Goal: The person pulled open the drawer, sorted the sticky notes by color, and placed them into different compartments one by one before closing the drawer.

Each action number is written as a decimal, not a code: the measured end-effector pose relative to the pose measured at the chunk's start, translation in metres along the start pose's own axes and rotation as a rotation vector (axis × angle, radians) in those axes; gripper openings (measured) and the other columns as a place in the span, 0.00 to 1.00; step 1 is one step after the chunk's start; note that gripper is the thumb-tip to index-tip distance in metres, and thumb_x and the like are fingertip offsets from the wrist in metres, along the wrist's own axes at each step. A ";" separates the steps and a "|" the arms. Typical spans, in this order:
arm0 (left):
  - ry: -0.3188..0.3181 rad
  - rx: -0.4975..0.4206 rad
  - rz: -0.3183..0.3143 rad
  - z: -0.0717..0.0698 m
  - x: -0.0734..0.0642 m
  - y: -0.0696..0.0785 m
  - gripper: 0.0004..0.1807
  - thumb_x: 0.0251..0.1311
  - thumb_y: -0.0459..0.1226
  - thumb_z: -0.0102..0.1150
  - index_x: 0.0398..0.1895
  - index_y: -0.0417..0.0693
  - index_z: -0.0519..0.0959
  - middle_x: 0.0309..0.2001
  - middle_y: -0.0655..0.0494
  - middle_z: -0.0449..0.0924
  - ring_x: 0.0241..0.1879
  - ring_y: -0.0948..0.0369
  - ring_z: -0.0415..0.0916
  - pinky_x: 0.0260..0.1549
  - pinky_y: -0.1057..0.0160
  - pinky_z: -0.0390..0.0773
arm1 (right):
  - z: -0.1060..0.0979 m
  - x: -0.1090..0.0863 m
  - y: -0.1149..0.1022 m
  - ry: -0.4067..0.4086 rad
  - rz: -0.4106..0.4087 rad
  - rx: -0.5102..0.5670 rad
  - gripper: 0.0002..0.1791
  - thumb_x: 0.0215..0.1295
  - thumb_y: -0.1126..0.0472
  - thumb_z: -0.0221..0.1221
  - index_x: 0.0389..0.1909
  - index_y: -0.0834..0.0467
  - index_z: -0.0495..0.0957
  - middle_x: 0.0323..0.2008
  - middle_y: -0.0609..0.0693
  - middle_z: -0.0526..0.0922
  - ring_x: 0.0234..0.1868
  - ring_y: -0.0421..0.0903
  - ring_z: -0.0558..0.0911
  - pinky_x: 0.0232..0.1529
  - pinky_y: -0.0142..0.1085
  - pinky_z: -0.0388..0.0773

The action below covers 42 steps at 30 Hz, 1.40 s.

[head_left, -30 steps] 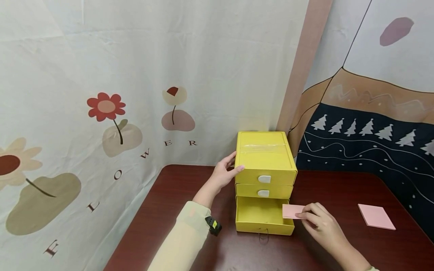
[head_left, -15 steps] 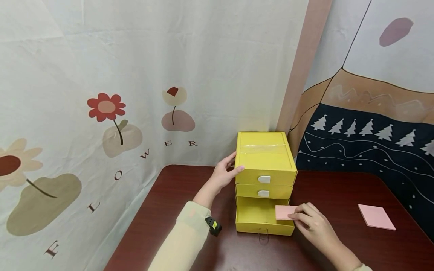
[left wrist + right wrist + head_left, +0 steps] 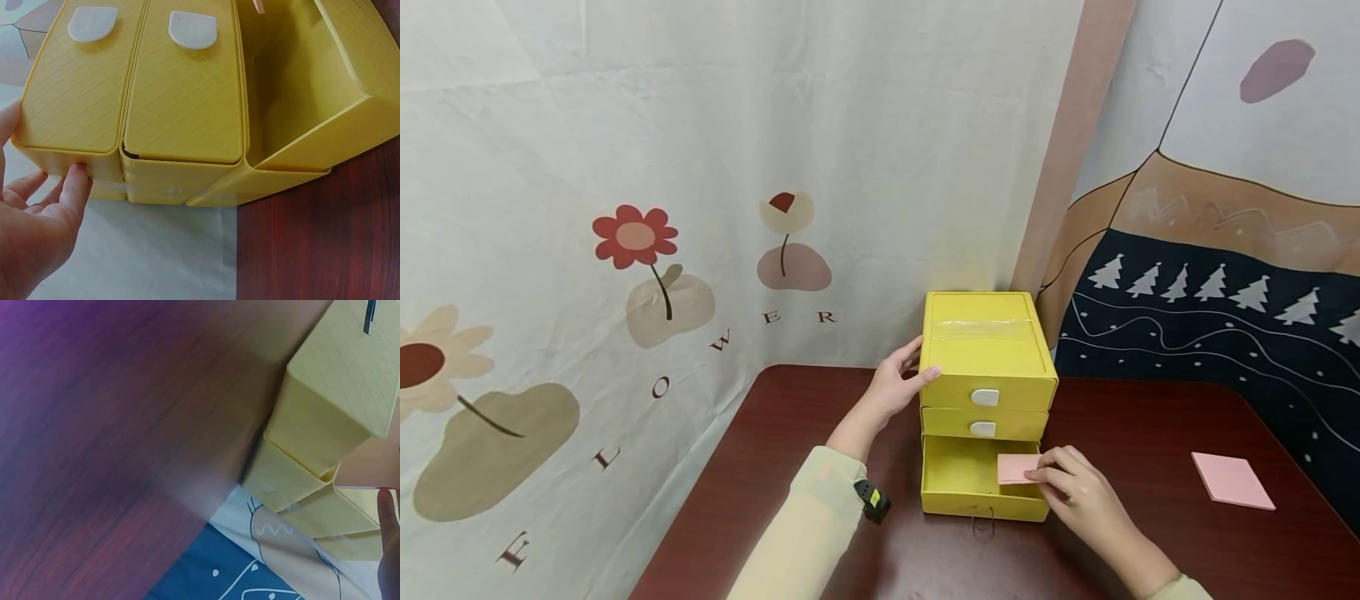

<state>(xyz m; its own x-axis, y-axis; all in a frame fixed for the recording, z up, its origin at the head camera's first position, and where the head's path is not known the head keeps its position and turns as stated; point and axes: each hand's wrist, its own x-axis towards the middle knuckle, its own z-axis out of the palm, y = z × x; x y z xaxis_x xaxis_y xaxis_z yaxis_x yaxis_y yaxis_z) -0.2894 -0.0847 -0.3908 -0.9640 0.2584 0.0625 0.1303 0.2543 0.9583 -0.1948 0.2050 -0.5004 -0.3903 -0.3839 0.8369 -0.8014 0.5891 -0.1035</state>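
Observation:
In the head view, a yellow three-drawer box stands on the table with its bottom drawer pulled out. My left hand rests against the box's upper left side, its thumb at the front corner; the left wrist view shows the fingers touching the side wall. With thumb and fingertips, my right hand pinches a small pink sticky note pad over the right half of the open drawer. Only a finger of that hand shows at the right wrist view's edge.
A larger pink pad lies on the dark red table at the right. The upper two drawers have white tabs and are closed. A thin loop hangs from the bottom drawer's front. A printed curtain hangs behind.
My right hand has moved left with the pink sticky note pad, from the drawer's right edge to further inside over it. The left hand and the box have stayed still.

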 end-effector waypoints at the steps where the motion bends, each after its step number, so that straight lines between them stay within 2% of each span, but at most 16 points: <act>1: -0.001 0.000 0.002 0.000 0.000 0.000 0.39 0.58 0.47 0.63 0.72 0.60 0.58 0.68 0.54 0.64 0.69 0.55 0.59 0.63 0.52 0.65 | 0.001 0.000 0.000 -0.002 0.002 0.000 0.21 0.72 0.52 0.45 0.28 0.50 0.85 0.32 0.41 0.77 0.36 0.38 0.72 0.39 0.22 0.69; 11: 0.004 0.006 0.000 -0.001 0.002 -0.002 0.40 0.58 0.48 0.63 0.72 0.60 0.58 0.68 0.54 0.64 0.68 0.54 0.60 0.63 0.52 0.65 | 0.009 0.005 0.002 -0.032 0.012 -0.016 0.21 0.72 0.50 0.45 0.28 0.49 0.85 0.33 0.40 0.76 0.36 0.37 0.72 0.35 0.23 0.71; 22: 0.007 0.002 -0.013 -0.001 0.002 -0.001 0.40 0.57 0.48 0.64 0.72 0.61 0.58 0.68 0.55 0.64 0.68 0.54 0.59 0.64 0.52 0.65 | 0.013 0.007 0.002 -0.159 0.095 -0.044 0.26 0.73 0.47 0.39 0.29 0.50 0.85 0.34 0.41 0.75 0.38 0.36 0.71 0.37 0.24 0.71; 32: 0.008 0.000 -0.013 -0.001 0.002 -0.001 0.39 0.58 0.48 0.63 0.72 0.61 0.58 0.68 0.54 0.64 0.69 0.54 0.58 0.64 0.51 0.64 | 0.020 0.010 0.005 -0.147 0.049 -0.039 0.27 0.73 0.49 0.36 0.30 0.51 0.85 0.34 0.42 0.75 0.37 0.38 0.72 0.35 0.25 0.71; 35: 0.009 0.009 -0.012 0.000 0.002 -0.001 0.39 0.58 0.48 0.63 0.72 0.60 0.58 0.69 0.53 0.63 0.69 0.52 0.57 0.64 0.50 0.64 | 0.021 0.009 0.006 -0.157 0.048 -0.047 0.24 0.73 0.51 0.41 0.30 0.51 0.85 0.34 0.42 0.75 0.37 0.39 0.73 0.36 0.26 0.72; 37: 0.008 0.012 -0.010 0.000 0.002 0.000 0.39 0.58 0.48 0.63 0.72 0.60 0.58 0.69 0.52 0.63 0.69 0.52 0.57 0.63 0.49 0.64 | 0.021 0.009 0.007 -0.169 0.051 -0.060 0.14 0.69 0.57 0.52 0.30 0.52 0.85 0.34 0.42 0.75 0.38 0.39 0.73 0.36 0.26 0.72; 39: 0.009 0.012 -0.009 0.000 0.002 0.000 0.39 0.58 0.48 0.63 0.72 0.60 0.58 0.68 0.52 0.63 0.69 0.52 0.58 0.63 0.49 0.65 | 0.022 0.008 0.007 -0.176 0.057 -0.061 0.06 0.59 0.65 0.60 0.30 0.52 0.85 0.34 0.42 0.75 0.38 0.40 0.73 0.37 0.27 0.73; 42: 0.011 0.012 -0.012 0.000 0.002 0.000 0.39 0.58 0.48 0.63 0.72 0.60 0.58 0.68 0.53 0.64 0.69 0.52 0.58 0.64 0.50 0.64 | 0.023 0.006 0.007 -0.182 0.061 -0.077 0.15 0.41 0.73 0.66 0.29 0.52 0.85 0.34 0.42 0.75 0.38 0.40 0.73 0.36 0.27 0.73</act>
<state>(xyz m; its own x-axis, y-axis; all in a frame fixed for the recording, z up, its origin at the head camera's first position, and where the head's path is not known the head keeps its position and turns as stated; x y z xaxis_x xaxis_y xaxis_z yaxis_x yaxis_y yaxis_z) -0.2910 -0.0842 -0.3906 -0.9681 0.2446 0.0540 0.1212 0.2685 0.9556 -0.2137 0.1906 -0.5083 -0.5179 -0.4639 0.7187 -0.7397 0.6648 -0.1040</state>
